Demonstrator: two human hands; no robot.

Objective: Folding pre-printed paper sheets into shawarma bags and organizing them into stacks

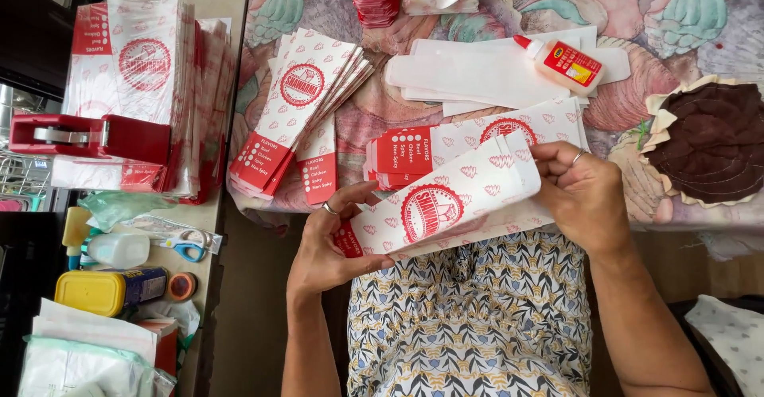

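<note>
1. Head view: the person holds one red-and-white paper bag (446, 206) over the lap, just below the bag stack (414, 154) on the table edge.
2. It looks like folding or pressing a seam; the next move calls for a firm, aligned crease.
3. The left hand (330, 246) pinches the bag's printed end; the right hand (581, 194) grips the other end, fingers curled. A glue bottle (561, 61) lies above the stack.

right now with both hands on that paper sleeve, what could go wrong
The paper sleeve is held in the air over the lap, left hand at the red end, right hand at the other; a hard pinch might crease it. The glue bottle lies on its side on the blank white sheets, so it could leak onto them. The fanned stack of sleeves reaches the bed's edge and might slip off.
</note>
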